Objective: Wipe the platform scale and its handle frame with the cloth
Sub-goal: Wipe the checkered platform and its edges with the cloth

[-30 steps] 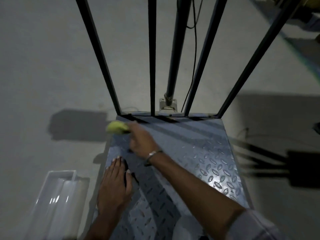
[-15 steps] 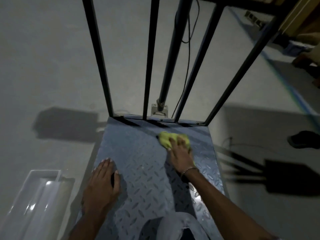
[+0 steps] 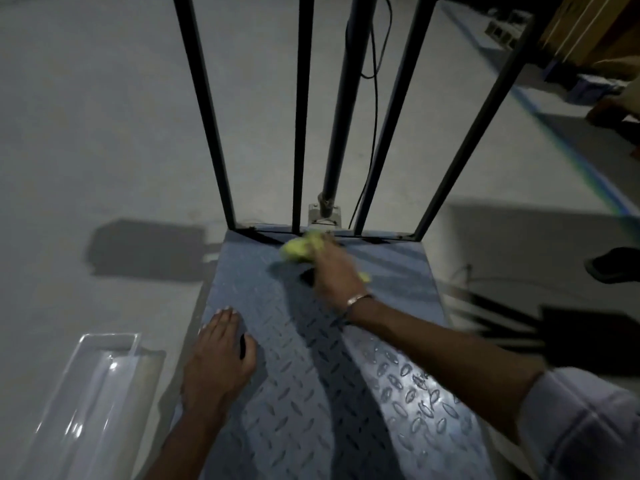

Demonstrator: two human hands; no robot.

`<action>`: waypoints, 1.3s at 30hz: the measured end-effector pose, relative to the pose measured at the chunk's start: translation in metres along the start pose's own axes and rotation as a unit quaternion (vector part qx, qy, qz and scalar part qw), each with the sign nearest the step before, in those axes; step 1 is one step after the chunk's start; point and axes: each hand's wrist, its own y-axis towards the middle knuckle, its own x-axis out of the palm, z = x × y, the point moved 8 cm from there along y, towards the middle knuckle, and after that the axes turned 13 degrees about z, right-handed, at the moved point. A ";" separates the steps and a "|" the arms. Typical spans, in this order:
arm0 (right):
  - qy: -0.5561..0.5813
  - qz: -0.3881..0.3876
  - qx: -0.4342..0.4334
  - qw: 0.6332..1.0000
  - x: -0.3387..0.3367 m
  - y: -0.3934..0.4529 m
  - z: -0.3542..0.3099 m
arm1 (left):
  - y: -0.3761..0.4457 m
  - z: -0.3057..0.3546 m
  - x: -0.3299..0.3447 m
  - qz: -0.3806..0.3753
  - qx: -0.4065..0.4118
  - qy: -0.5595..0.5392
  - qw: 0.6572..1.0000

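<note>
The platform scale [image 3: 408,386] is a grey checker-plate deck on the floor. Its black handle frame [image 3: 211,116] rises from the far edge as several upright bars. My right hand [image 3: 334,268] presses a yellow-green cloth [image 3: 299,249] onto the deck at the far edge, close to the foot of the middle bars. My left hand [image 3: 218,362] lies flat on the near left part of the deck, fingers together, holding nothing.
A white plastic tray [image 3: 86,400] lies on the concrete floor left of the scale. A thick pole [image 3: 343,109] and a black cable [image 3: 372,133] stand behind the frame. A dark shoe [image 3: 613,265] shows at right, boxes at the far right.
My right hand swept the cloth from the far left corner to the right side, then back toward the middle of the far edge. My left hand stayed on the deck.
</note>
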 end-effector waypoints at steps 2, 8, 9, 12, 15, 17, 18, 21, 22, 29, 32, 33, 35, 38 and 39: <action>0.100 -0.033 -0.028 0.994 0.048 -0.012 -0.072 | -0.005 0.006 -0.012 0.012 0.000 0.016 1.000; 0.110 -0.190 0.013 0.976 0.154 -0.068 -0.168 | -0.081 -0.028 -0.056 0.049 -0.102 -0.004 0.994; 0.105 -0.187 0.027 0.976 0.151 -0.072 -0.166 | -0.093 -0.030 -0.061 0.053 -0.048 0.001 0.997; 0.074 -0.140 0.038 0.987 0.130 -0.086 -0.140 | -0.106 -0.041 -0.059 0.016 0.039 -0.005 0.999; -0.005 -0.065 0.118 0.991 0.092 -0.098 -0.073 | -0.107 -0.046 -0.049 -0.039 0.047 0.009 0.998; -0.051 0.014 0.210 0.976 0.062 -0.105 -0.022 | -0.107 -0.041 -0.044 -0.060 0.063 0.027 0.996; -0.051 0.061 0.262 0.962 0.048 -0.108 -0.002 | -0.106 -0.038 -0.041 -0.065 0.065 0.024 0.995; 0.046 0.173 0.352 0.919 0.026 -0.109 -0.011 | -0.100 -0.035 -0.038 -0.039 0.029 -0.017 0.999; 0.098 0.167 0.329 0.924 0.031 -0.104 -0.037 | -0.099 -0.034 -0.038 -0.025 0.018 -0.023 0.999; 0.038 -0.114 0.054 0.991 0.115 -0.125 -0.120 | -0.101 -0.033 -0.036 0.027 0.014 0.005 1.000; -0.059 -0.093 0.171 0.979 0.070 -0.133 -0.042 | -0.091 -0.012 -0.034 -0.029 -0.029 0.073 0.996; -0.082 -0.085 0.219 0.968 0.048 -0.139 -0.010 | -0.090 -0.006 -0.035 -0.052 -0.044 0.076 0.995; -0.117 -0.063 0.303 0.944 0.002 -0.155 0.053 | -0.090 0.005 -0.033 -0.077 -0.006 0.088 0.993; -0.134 -0.013 0.375 0.917 -0.053 -0.170 0.118 | -0.098 0.009 -0.017 -0.097 0.094 0.092 0.987; -0.144 0.019 0.384 0.912 -0.064 -0.169 0.127 | -0.102 0.007 -0.012 -0.101 0.105 0.096 0.985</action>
